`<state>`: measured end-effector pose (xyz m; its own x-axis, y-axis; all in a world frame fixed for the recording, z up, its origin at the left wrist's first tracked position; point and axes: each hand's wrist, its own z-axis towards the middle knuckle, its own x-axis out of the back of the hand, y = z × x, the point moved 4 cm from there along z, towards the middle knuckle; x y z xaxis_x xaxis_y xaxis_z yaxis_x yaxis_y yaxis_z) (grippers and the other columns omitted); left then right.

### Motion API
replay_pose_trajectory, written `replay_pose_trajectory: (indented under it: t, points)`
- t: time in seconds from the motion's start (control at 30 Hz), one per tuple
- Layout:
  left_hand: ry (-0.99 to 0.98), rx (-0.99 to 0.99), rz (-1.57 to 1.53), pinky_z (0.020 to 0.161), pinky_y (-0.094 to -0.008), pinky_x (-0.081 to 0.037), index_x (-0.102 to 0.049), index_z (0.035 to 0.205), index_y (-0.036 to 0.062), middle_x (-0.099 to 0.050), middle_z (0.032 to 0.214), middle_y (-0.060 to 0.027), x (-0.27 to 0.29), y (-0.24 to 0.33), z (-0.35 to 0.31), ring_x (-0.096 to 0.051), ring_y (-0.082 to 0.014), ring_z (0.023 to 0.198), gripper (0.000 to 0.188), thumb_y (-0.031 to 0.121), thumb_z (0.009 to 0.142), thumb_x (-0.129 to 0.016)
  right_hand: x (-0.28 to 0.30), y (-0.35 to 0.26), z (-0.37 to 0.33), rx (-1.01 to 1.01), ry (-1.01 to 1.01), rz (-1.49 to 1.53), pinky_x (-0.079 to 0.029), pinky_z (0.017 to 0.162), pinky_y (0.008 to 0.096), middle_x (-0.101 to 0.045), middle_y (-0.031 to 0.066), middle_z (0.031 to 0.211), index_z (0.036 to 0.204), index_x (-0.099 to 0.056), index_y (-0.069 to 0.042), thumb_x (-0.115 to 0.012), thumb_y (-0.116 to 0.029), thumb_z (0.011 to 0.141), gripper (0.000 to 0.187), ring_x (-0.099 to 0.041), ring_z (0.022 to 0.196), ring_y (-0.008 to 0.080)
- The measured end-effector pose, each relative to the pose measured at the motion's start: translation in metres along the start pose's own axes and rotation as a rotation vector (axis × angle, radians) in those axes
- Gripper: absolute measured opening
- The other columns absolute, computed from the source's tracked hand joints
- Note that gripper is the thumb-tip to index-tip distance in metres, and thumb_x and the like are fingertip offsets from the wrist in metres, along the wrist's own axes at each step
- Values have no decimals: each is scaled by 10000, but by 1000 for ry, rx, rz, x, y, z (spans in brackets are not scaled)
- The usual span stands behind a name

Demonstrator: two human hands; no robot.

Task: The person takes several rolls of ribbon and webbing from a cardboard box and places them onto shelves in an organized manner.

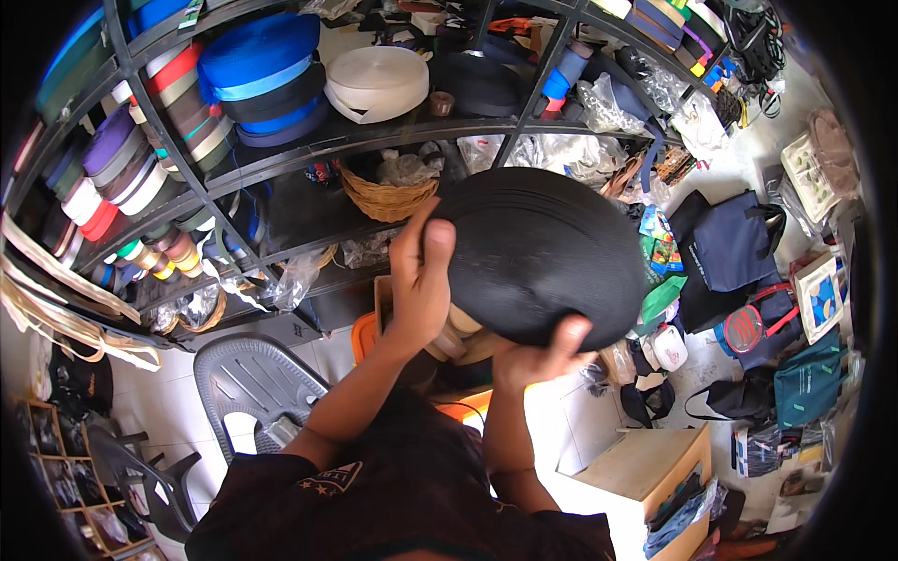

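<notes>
Between my two hands I hold a large, wide roll of black webbing [543, 257], tilted in front of the shelves. My left hand [419, 276] grips its left edge, with the thumb lying along the rim. At the lower right edge, my right hand [540, 360] supports it, thumb on top and the other fingers hidden beneath. Behind the roll, on the shelf, sits a wicker basket [382, 194] with clear plastic bags in it. A cardboard box with pale rolls [456, 341] shows partly below the black roll.
The black shelf rack [281, 245] holds blue webbing rolls [257, 56], a white roll [377, 79] and many coloured ones. A grey plastic chair [253, 388] stands at my left. Bags, including a navy one [734, 243], lie to the right, near a wooden cabinet [645, 463].
</notes>
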<state>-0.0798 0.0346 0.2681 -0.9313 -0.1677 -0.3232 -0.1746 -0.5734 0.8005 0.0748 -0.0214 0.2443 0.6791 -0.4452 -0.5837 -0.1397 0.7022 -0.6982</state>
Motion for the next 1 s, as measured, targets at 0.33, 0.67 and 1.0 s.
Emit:
replay_pose_trajectory:
  t: [0.33,0.67,1.0]
  points:
    - [-266,-47,173,670,-228,-442,-629,925,-22,-616,760,-19,-3,13,28,-535,-68,715,222,179,863,-701,-17,-16,53,18,-399,-363,-464,797,271,-648,50,891,988,-625,30,-831,-130,691,395,-590,822,131]
    - [64,7,50,653,-233,-381,-546,1187,-111,-447,724,29,-10,-17,15,-411,-65,688,492,342,1008,-473,-2,-3,26,141,-75,-123,-463,939,402,-559,145,1153,1273,-477,10,-750,-258,769,633,-575,1032,244]
    - [-216,8,153,666,-233,-364,-584,969,-60,-448,714,17,-9,-1,33,-400,-74,694,414,347,992,-512,-14,-34,59,117,-330,-322,-453,862,292,-662,109,959,1073,-634,65,-831,-138,687,478,-615,881,181]
